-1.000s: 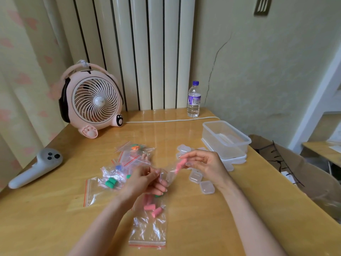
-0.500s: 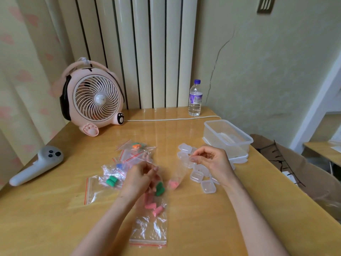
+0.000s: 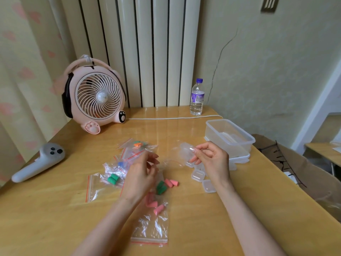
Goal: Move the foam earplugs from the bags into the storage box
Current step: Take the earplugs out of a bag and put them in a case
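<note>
My right hand [image 3: 209, 160] pinches an empty clear zip bag [image 3: 181, 154] and holds it above the table. My left hand [image 3: 141, 172] hovers beside it with loosely curled fingers and holds nothing. Two pink earplugs [image 3: 171, 182] and green earplugs [image 3: 161, 187] lie loose on the table between my hands. More pink earplugs [image 3: 155, 206] sit in a bag [image 3: 150, 230] below my left hand. The clear storage box [image 3: 230, 139] stands at the right, on its lid.
A pile of bags with green [image 3: 112, 179], blue and orange [image 3: 138, 144] earplugs lies left of my left hand. Small clear cases [image 3: 198, 176] sit under my right hand. A pink fan [image 3: 96, 97], a water bottle [image 3: 197, 97], a white cable and a grey controller [image 3: 39, 161] are further off.
The pink earplugs have come out of the bag onto the table. My right hand has lifted the emptied bag up and to the right. My left hand has let go.
</note>
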Motion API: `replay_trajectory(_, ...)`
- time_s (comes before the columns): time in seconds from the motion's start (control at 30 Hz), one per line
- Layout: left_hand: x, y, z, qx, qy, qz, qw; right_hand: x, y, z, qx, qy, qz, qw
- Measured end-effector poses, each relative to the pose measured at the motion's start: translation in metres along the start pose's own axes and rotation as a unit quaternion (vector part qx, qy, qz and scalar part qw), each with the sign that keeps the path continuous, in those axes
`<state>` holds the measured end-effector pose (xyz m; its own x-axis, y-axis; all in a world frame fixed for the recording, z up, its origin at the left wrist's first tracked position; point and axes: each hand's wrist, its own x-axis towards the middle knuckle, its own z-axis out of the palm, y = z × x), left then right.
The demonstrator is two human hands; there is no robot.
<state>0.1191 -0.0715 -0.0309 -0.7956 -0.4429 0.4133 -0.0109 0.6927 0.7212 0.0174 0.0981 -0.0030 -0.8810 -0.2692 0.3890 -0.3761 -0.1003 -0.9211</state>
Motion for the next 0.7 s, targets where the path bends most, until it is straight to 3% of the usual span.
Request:
replay_trajectory(0.1,0.0,0.0,0.0,-0.033,-0.019,0.021,0.999,-0.003,0.002,0.005,0.001,-0.004,0.003,1.0)
replay_trajectory(0.23,-0.002,0.005,0.001,-0.06,-0.003,0.044,0.997,-0.004,0.0,0.004,0.017,-0.073,0.013,0.997)
replay_trajectory(0.4,0.006,-0.009,0.002,0.098,0.037,0.126,0.987,-0.001,-0.004,-0.003,-0.002,-0.121,0.016,0.993)
replay_trajectory(0.47,0.008,-0.01,0.005,0.112,0.047,0.108,0.987,0.003,0.004,-0.008,-0.128,-0.113,0.006,0.985)
replay_trajectory(0.57,0.01,-0.011,0.012,0.114,0.061,0.095,0.987,0.006,0.013,-0.014,-0.409,-0.114,-0.033,0.905)
replay_trajectory(0.7,0.009,-0.013,0.017,0.052,0.026,0.06,0.996,0.003,0.011,-0.012,-0.532,-0.18,-0.039,0.827)
